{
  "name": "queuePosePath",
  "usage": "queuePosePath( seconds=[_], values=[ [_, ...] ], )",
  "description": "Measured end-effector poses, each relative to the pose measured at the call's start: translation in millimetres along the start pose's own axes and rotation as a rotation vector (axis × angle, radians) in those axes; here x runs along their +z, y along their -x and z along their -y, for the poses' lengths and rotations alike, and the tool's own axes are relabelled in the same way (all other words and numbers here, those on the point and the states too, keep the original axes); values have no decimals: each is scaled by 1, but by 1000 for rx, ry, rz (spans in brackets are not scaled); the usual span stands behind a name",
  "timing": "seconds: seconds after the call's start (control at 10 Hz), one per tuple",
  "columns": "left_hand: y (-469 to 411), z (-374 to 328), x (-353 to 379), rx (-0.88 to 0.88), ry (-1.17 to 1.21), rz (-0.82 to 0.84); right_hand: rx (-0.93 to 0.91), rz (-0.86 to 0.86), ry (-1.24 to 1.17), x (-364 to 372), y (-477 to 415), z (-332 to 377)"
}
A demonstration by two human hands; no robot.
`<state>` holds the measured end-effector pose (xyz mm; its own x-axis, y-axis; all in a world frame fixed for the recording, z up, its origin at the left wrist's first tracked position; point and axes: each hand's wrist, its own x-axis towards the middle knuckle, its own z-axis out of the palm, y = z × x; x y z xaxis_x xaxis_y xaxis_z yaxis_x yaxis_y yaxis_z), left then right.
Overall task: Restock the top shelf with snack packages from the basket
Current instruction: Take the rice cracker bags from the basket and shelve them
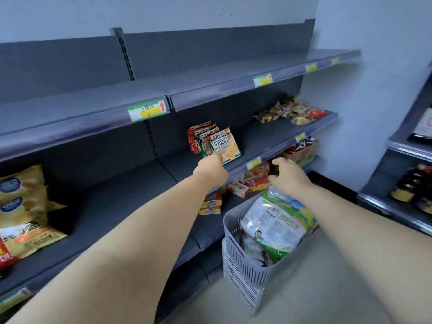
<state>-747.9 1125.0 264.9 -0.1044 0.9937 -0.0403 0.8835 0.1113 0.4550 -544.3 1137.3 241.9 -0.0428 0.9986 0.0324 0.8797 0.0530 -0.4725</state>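
Closest in, a grey slatted basket (pixel 243 260) stands on the pale floor (pixel 327 288) at the foot of the shelving. It holds a big white and green snack package (pixel 273 226) that leans over its far rim, with more wrappers under it. The right hand (pixel 291 177) hovers just over the far end of that package, its thumb and fingers spread in a wide, loose curve. The left hand (pixel 211 170) reaches onto the second shelf (pixel 117 206) near its front edge, where its fingertips meet the lower edge of the front packet in a row of upright red and green snack packets (pixel 217 142). The back of the hand hides the fingers, so I cannot tell whether they pinch the packet or only touch it. Below the shelf's front edge, red and yellow boxes (pixel 254 181) lie on a lower shelf. At the left end of the second shelf stand large golden chip bags (pixel 23 206), and at its far right end lie clear-wrapped pastries (pixel 292 109). Above runs the grey top shelf (pixel 210 83), with green and yellow price tags (pixel 149 110) along its front edge. Dark bottles (pixel 411 185) sit on a side rack at the right.
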Motion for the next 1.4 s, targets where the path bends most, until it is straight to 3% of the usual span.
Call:
queuePosePath(
  seconds=[0.3,0.5,0.8,1.1,1.3,1.4],
  values=[
    [-81,-30,89,-15,6,208,236,191,123,17,-69,-105],
    [-122,-48,133,-73,58,279,298,372,203,49,-105,-162],
    [-147,-72,202,-154,12,372,307,480,328,57,-135,-206],
    [-156,-100,247,-350,60,406,231,496,200,85,-184,-267],
    [-156,-113,270,-426,45,420,196,634,268,93,-195,-293],
    [-151,-114,276,-448,2,450,191,594,268,91,-200,-296]
  ],
)
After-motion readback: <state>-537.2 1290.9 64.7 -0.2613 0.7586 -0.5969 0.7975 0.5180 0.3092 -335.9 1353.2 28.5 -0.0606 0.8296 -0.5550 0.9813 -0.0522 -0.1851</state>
